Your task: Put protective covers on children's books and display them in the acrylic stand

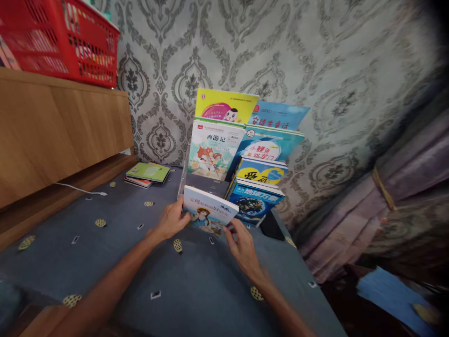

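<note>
A thin picture book [210, 210], with a child in a hat on its cover, stands upright between my hands at the front left of a tiered book rack [183, 164]. My left hand [172, 219] grips the book's left edge, thumb toward the front. At its lower right edge, my right hand [242, 243] pinches it. Behind it stands a white book [214, 147] with a figure under a red leaf fan, and a yellow book [226, 105] is above that. To the right are a blue Earth book [257, 203], a yellow-and-blue book [261, 172] and teal books [275, 142].
A small stack of books [148, 172] lies on the grey patterned cloth [133, 262] at the left. A dark phone-like slab [271, 227] rests right of the rack. A wooden cabinet [63, 135] carries a red basket [91, 51]. A white cable [80, 189] and a curtain [361, 215] flank the surface.
</note>
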A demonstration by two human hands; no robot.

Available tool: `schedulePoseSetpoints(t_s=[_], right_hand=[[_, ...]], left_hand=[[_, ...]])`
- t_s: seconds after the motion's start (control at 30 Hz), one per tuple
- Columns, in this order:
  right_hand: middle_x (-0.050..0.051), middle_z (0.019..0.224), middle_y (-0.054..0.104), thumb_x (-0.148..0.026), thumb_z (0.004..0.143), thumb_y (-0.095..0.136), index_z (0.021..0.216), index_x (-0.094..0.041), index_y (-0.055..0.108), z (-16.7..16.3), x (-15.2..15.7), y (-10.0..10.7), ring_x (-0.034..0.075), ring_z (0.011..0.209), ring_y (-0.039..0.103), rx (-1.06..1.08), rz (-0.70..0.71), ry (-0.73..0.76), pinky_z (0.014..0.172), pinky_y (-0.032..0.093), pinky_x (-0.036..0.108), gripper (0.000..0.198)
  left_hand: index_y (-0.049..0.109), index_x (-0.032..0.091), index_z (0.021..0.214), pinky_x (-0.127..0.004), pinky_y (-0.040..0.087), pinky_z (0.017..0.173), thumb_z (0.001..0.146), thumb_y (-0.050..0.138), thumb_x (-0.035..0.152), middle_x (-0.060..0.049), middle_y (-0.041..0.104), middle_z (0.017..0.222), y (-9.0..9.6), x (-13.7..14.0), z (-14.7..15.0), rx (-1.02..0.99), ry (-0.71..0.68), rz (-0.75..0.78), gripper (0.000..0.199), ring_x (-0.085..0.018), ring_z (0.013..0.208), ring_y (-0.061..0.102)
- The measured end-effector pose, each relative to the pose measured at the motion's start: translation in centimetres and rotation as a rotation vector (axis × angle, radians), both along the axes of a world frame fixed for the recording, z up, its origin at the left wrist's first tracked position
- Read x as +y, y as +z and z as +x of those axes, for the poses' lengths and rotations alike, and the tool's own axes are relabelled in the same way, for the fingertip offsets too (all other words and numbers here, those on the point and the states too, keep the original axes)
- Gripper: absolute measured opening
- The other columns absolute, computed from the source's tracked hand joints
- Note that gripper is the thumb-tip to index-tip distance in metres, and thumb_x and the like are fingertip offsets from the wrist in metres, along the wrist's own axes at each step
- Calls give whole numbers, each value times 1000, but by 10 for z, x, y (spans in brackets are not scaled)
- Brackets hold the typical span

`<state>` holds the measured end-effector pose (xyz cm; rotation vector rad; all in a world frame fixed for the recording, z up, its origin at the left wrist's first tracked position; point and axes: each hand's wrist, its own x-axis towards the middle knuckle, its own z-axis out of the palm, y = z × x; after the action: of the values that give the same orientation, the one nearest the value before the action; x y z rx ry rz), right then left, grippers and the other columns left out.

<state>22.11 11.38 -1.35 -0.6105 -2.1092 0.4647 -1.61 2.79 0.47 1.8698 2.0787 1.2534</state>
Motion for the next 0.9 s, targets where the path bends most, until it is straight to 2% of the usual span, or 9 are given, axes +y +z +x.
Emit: schedulePoseSetpoints(t_s=[0.1, 0.23, 0.37, 0.47, 0.63, 0.73, 0.9], right_hand=[[6, 89, 66, -29, 100, 47, 99, -21, 62, -12, 10, 8, 21, 78, 62, 3, 61, -10, 71, 51, 32, 17], [7, 87, 65, -30, 100, 45, 93, -22, 62, -26, 26, 20, 23, 84, 62, 0, 165, -8, 75, 51, 35, 19], [10, 102, 69, -25, 99, 44, 109, -22, 64, -37, 42, 35, 26, 97, 63, 22, 249, 56, 86, 51, 39, 22], [11, 108, 70, -22, 98, 43, 112, -22, 64, -45, 54, 51, 28, 103, 63, 44, 310, 55, 90, 50, 42, 26], [12, 99, 69, -23, 95, 44, 102, -21, 63, -63, 76, 89, 30, 94, 61, 20, 324, -115, 83, 49, 42, 20], [11, 90, 67, -21, 91, 46, 98, -21, 60, -73, 89, 107, 28, 86, 59, -33, 298, -182, 77, 47, 39, 16], [10, 85, 67, -15, 86, 45, 98, -20, 56, -83, 102, 116, 26, 78, 60, -83, 230, -166, 73, 45, 36, 17]], left_hand=[[49, 18, 115, -31, 46, 66, 87, 53, 26, 1, 58, 72, 3, 6, -10, 13, 34, 69, 30, -19, 67, 59], [51, 18, 116, -35, 51, 78, 92, 48, 25, -7, 66, 91, 8, 16, -24, 15, 3, 205, 25, -22, 84, 65], [51, 19, 120, -38, 51, 93, 95, 42, 18, -11, 66, 112, 24, 24, -33, 42, -60, 386, 27, -22, 104, 64], [54, 19, 115, -38, 49, 96, 96, 41, 17, -10, 66, 112, 42, 32, -38, 92, -87, 466, 23, -22, 106, 63], [56, 18, 106, -36, 51, 88, 92, 49, 17, -7, 67, 96, 70, 61, -58, 99, 18, 400, 16, -22, 93, 64], [55, 18, 106, -35, 51, 87, 89, 52, 16, -6, 68, 95, 82, 79, -69, 91, 22, 375, 17, -22, 92, 64], [56, 16, 108, -36, 50, 88, 84, 51, 12, -8, 70, 97, 89, 95, -75, 51, -36, 354, 25, -23, 93, 65]])
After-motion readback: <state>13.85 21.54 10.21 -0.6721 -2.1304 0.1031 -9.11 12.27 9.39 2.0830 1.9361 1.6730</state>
